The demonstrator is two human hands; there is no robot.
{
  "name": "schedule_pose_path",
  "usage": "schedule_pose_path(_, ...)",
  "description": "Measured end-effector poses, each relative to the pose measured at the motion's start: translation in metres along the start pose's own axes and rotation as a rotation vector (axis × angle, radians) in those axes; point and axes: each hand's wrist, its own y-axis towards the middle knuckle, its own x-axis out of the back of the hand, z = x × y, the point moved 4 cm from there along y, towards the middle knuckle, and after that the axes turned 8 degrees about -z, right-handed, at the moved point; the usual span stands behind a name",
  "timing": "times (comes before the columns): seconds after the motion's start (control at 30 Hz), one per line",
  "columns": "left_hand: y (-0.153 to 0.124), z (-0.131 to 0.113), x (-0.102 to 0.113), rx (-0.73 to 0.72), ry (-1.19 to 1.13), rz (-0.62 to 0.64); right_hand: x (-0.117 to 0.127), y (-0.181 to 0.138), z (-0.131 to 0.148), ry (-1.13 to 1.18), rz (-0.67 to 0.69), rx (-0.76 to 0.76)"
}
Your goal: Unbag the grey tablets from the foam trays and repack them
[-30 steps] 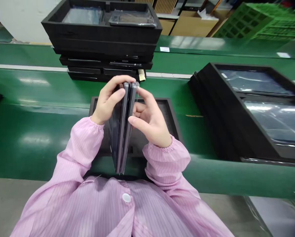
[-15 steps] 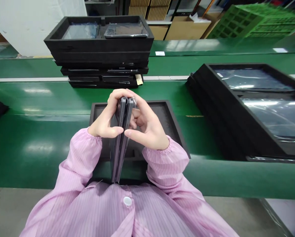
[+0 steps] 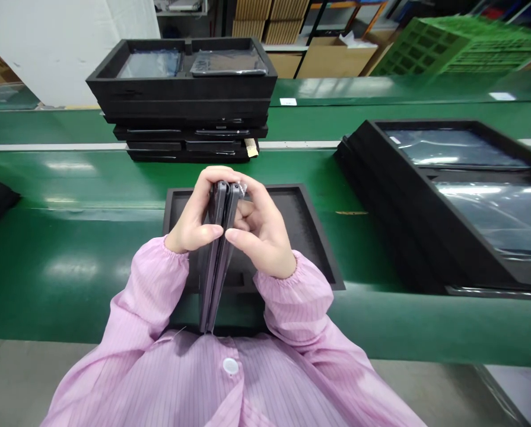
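Two thin dark tablets [image 3: 215,261] stand on edge, pressed flat against each other, with their lower end near my chest. My left hand [image 3: 197,214] wraps the left one, fingers over the top edge and thumb on the near side. My right hand [image 3: 258,228] grips the right one the same way. Both hands are closed on the pair, above an empty black foam tray [image 3: 307,231] lying on the green conveyor belt [image 3: 69,237].
A stack of black trays [image 3: 185,112] with bagged tablets on top stands across the belt. A second tray stack [image 3: 447,196] with bagged tablets sits to the right. Cardboard boxes and a green crate [image 3: 452,47] lie beyond.
The two tablets have come down and closer to the tray, and both hands have closed tighter around their top end. The view has shifted slightly.
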Motion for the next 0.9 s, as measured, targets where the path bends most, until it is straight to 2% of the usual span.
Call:
schedule_pose_path(0.17, 0.002, 0.002, -0.003, -0.029, 0.023, -0.014, 0.001, -0.001, -0.003, -0.061, -0.108, -0.014)
schedule_pose_path(0.6, 0.001, 0.003, -0.007, -0.051, 0.012, -0.054, -0.001, -0.002, 0.0, -0.106, -0.166, -0.052)
schedule_pose_path(0.8, -0.003, 0.002, -0.005, -0.043, -0.02, -0.065, -0.004, -0.004, 0.002, 0.057, -0.11, -0.008)
schedule_pose_path(0.9, -0.007, 0.0, 0.001, -0.046, -0.082, -0.099, -0.009, -0.002, -0.012, 0.213, -0.04, -0.028)
